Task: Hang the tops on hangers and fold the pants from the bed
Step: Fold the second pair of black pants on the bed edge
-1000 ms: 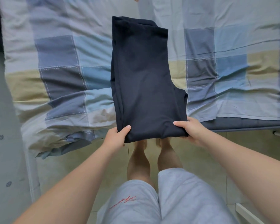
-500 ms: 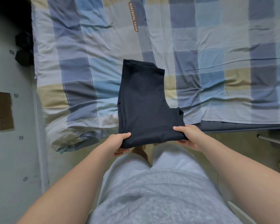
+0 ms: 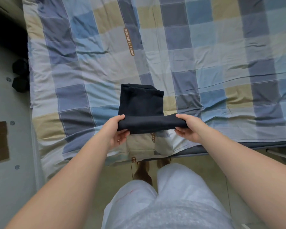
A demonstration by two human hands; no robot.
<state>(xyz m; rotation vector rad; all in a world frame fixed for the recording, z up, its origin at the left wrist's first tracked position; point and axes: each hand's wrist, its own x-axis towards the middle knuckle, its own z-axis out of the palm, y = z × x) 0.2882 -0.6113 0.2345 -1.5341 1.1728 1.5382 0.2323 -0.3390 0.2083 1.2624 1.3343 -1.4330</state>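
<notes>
Dark pants on checked bed cover, near edge lifted. Left hand and right hand apart, each pinching near fold corner.

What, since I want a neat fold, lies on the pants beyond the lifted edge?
Nothing visible: left hand and right hand grip the dark pants by the near edge; the far half lies bare on the checked bedspread.

text: "BEAUTIFUL THING" | brown strip | checked cover of bed
</notes>
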